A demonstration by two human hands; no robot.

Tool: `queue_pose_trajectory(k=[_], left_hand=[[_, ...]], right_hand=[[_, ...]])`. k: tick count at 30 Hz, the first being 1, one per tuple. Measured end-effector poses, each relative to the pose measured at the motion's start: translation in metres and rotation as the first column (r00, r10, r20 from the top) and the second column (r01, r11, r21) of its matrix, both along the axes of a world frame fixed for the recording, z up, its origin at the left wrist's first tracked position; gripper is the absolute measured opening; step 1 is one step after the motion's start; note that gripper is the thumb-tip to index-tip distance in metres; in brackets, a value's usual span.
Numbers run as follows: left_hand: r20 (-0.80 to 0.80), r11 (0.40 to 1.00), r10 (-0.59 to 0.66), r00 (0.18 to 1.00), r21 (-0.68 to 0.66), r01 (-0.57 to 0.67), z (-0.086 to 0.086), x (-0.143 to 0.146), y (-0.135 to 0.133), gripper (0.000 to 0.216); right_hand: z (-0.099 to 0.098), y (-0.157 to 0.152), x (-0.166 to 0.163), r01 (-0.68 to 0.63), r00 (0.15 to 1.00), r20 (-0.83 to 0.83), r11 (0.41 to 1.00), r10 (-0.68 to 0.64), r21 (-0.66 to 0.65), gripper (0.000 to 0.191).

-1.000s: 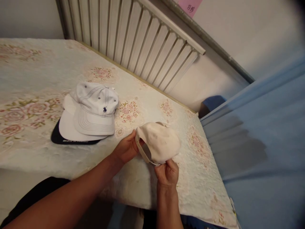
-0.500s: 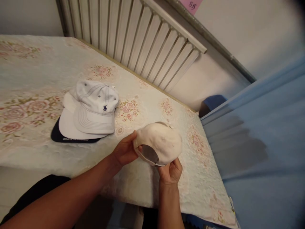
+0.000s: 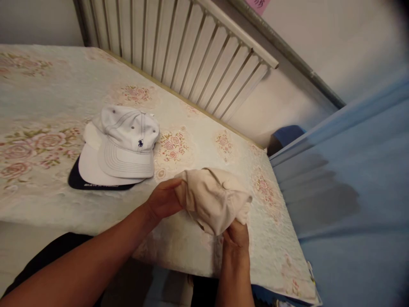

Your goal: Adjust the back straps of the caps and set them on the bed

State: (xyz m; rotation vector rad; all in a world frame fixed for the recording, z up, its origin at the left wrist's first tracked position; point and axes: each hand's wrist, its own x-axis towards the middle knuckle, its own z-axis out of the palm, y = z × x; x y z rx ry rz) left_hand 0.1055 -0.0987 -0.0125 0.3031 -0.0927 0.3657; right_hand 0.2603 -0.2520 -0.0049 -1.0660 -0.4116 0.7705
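Both my hands hold a cream cap (image 3: 212, 197) just above the near edge of the bed. My left hand (image 3: 162, 199) grips its left side with curled fingers. My right hand (image 3: 237, 233) is closed on its lower right edge from underneath. The cap's crown is crumpled and turned toward me. To the left, a stack of caps lies on the bed: a white cap (image 3: 128, 143) with a small dark logo on top, another white cap under it, and a dark brim (image 3: 76, 182) at the bottom.
A floral quilted bedspread (image 3: 47, 106) covers the bed. A white slatted headboard (image 3: 191, 47) leans along the far side against the wall. A blue surface (image 3: 351, 192) fills the right side, with a blue object (image 3: 287, 134) in the corner gap.
The cream cap has been turned over: its open underside no longer faces me and the crown is crumpled. My right hand has shifted right and lower under it.
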Motion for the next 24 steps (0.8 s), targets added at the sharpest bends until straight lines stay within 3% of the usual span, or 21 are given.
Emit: queue_pose_trajectory(k=[5, 12, 20, 24], left_hand=[[-0.054, 0.992, -0.102, 0.993, -0.077, 0.097, -0.002, 0.012, -0.003, 0.064], [-0.194, 0.968, -0.215, 0.957, -0.173, 0.182, -0.005, 0.02, -0.011, 0.049], [-0.283, 0.97, -0.211, 0.936, -0.178, 0.165, -0.008, 0.024, -0.015, 0.038], [-0.232, 0.998, -0.043, 0.972, -0.047, 0.033, 0.0, 0.014, -0.013, 0.04]], right_hand=[[-0.003, 0.002, 0.006, 0.032, 0.999, -0.01, 0.999, -0.032, -0.004, 0.053], [-0.004, 0.0, 0.001, -0.03, 0.998, -0.05, 1.0, 0.03, 0.003, 0.054], [0.003, -0.003, -0.005, -0.032, 0.999, -0.001, 0.998, 0.032, -0.052, 0.056], [0.006, -0.002, -0.003, -0.006, 0.999, 0.051, 1.0, 0.006, -0.009, 0.055]])
